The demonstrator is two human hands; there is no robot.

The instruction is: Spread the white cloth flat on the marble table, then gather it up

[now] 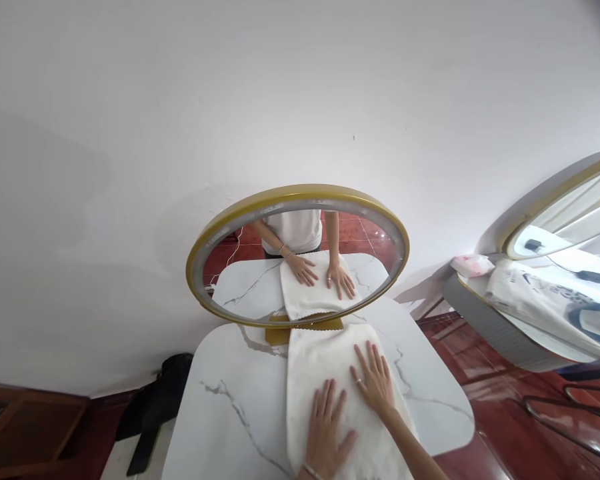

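A white cloth (300, 380) with a scalloped far edge lies spread on the white marbled table (220, 413). My left hand (326, 427) rests flat on its near part, fingers stretched out, with a bracelet at the wrist. Farther up and to the right, my right hand (374, 377) also lies flat on the cloth, fingers a little spread and a ring on one of them. Neither hand grips the fabric. The near end of the cloth runs out of view.
A round gold-framed mirror (300, 190) stands on a gold base (279, 335) at the table's back, reflecting both hands. To the right, a second table (480, 327) bears a printed white cloth (535, 293) and a pink-white packet (473, 265). A black bag (165, 393) is at left.
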